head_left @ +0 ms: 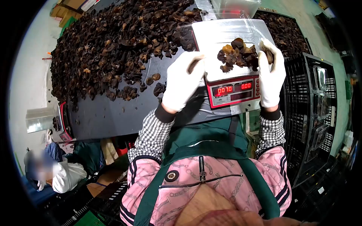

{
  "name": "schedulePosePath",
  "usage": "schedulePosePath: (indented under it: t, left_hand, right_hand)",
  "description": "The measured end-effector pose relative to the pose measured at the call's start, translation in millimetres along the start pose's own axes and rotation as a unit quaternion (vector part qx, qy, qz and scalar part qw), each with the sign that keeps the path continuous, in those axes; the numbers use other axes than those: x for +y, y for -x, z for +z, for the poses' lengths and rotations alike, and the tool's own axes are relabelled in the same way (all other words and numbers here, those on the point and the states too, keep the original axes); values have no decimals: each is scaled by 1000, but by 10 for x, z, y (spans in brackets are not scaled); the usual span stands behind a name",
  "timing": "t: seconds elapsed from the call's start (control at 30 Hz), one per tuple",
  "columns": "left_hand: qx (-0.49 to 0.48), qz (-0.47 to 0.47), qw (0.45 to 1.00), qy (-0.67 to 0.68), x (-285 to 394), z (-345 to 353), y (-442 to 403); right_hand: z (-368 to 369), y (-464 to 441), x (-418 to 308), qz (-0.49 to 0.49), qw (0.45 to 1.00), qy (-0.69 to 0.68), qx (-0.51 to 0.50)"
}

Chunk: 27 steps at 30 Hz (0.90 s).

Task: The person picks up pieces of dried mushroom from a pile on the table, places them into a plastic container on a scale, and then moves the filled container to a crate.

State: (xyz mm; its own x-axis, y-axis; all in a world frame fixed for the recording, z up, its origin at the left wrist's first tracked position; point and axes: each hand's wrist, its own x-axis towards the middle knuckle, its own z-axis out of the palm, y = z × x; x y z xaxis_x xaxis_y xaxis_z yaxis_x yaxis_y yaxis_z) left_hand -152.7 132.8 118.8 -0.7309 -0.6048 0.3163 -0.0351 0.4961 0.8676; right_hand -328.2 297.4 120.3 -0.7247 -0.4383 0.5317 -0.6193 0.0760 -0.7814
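A red and white digital scale (233, 93) stands in front of me, its lit display reading 0.070 and 0.00. On its pale pan (211, 41) lies a small heap of dark brown wood ear mushrooms (237, 54); clear plastic edges show around and behind them. My left hand (184, 79), in a white glove, is at the pan's left edge with fingers curled toward the thumb. Just right of the heap is my right hand (272, 71), gloved too, its thumb and fingers bent inward. What either hand grips, if anything, I cannot make out.
A large spread of wood ear mushrooms (124, 41) covers much of the dark table (102, 120). Clear plastic containers (235, 7) stand behind the scale. Black crates (298, 109) holding clear boxes are at the right. Another person (56, 169) is at the lower left, near a second scale (65, 122).
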Motion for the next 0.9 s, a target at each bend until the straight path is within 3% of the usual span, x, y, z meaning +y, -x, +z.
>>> schedulePosePath:
  t: [0.03,0.1,0.17,0.27,0.4,0.5,0.53,0.67,0.77,0.9]
  left_hand:
    - [3,90,992,-93,20,91,-119]
    - [-18,338,902,-267,-17,263,-346]
    - [-58,271,924,-265,-35,557,-408]
    - [-50,282,893,-348,-126,810,-462]
    - [-95,249,896,-354,-134,765,-534]
    - [-101,130,969,-187,-94,617,-583]
    - [-135,96,978,-127,-117,540,-625]
    - [-108,-14,993,46,-160,443,-624]
    - [-120,-129,968,181,16,286,-584]
    - [-43,-200,892,403,-29,1,-353]
  right_hand:
    - [-18,-86,58,-39,998,54,-3]
    - [-65,-147,242,-83,986,134,-60]
    - [-45,-124,313,-37,990,104,-89]
    - [-14,-93,440,-44,991,88,-91]
    - [-21,-48,494,-70,987,107,-94]
    - [-20,-34,508,-74,985,119,-98]
    - [-24,-28,500,-72,985,120,-102]
    - [-23,-41,470,-66,985,108,-115]
    - [-36,-48,477,-59,987,82,-123]
    - [-92,-42,291,-73,988,119,-59]
